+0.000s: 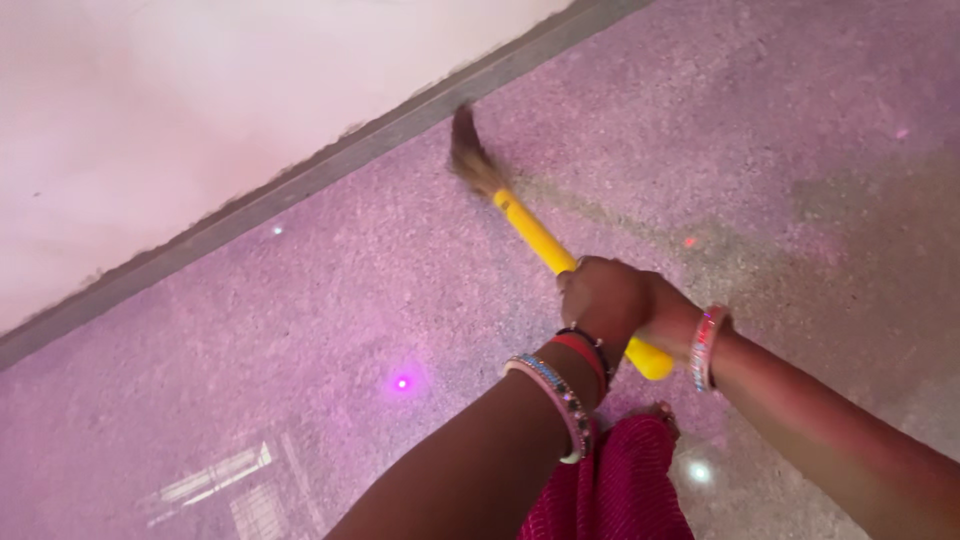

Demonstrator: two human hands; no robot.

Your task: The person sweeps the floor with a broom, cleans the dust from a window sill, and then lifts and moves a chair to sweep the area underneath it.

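We held one broom [530, 228] with both hands. Our left hand [600, 298] was wrapped tight around its yellow handle, and our right hand [668, 318] gripped the handle just behind it. The brown bristles touched the speckled floor [300, 300] near the one grey strip [330, 160] by the wall. Bangles ringed our two wrists.
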